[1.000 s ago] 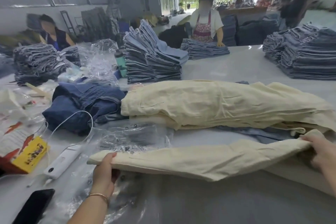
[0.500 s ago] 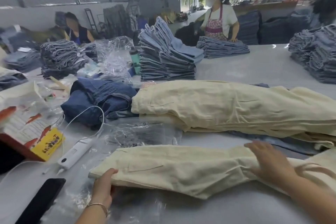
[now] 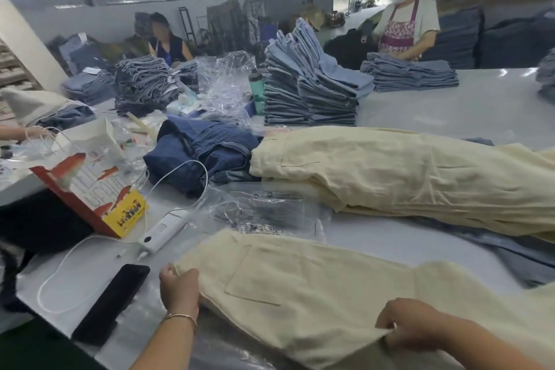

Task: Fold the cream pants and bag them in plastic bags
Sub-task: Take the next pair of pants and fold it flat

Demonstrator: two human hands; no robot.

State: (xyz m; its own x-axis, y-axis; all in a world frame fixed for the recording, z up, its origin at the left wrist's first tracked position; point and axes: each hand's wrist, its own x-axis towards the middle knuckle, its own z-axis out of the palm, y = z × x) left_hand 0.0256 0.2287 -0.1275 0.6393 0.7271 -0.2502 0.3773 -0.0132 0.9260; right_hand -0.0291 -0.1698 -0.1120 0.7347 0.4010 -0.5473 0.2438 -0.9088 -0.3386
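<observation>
The cream pants (image 3: 315, 288) lie on the grey table (image 3: 465, 99) near its front edge, their long axis running from the front left towards the right edge of view, where the legs pass out of sight. The waistband end points left, towards a black phone (image 3: 111, 303). The cloth is pale cream, lightly creased, folded lengthwise into a long band, with a stitched patch pocket facing up near the waist end.

The left hand (image 3: 180, 288) sits at the waistband end, fingers curled and pinching the corner of the cloth; a thin bangle circles that wrist. The right hand (image 3: 411, 327) is farther along the band at its near edge, fingers closed on a fold of fabric and pulling it into a small peak. The pants span the gap between both hands.

Clear plastic bags (image 3: 270, 213) lie flat just behind the waist end, partly under it. Beyond them rests a stack of cream pants (image 3: 405, 177), its long axis also left to right. A white power bank (image 3: 163, 231) with a cable lies near the phone, left of the bags, beside a red and yellow paper bag (image 3: 96, 186).
</observation>
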